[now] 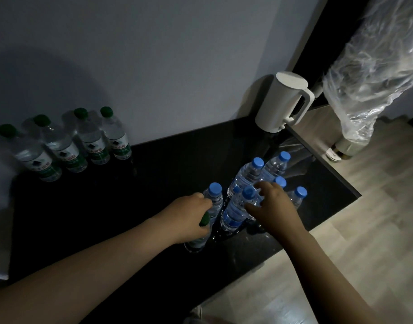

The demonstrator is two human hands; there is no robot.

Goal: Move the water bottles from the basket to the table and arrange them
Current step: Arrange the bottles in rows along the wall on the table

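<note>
Left hand [189, 216]: fingers wrapped round the neck of a green-capped bottle [205, 219], roughly upright on the dark surface [130, 206]. Right hand [273, 206], at its 3 o'clock: fingers clasp a blue-capped bottle [233, 213] in the blue cluster [247, 176]. Green row [93, 141] is at 10 o'clock, well apart, and the left hand is nearer. Basket not in view.
</note>
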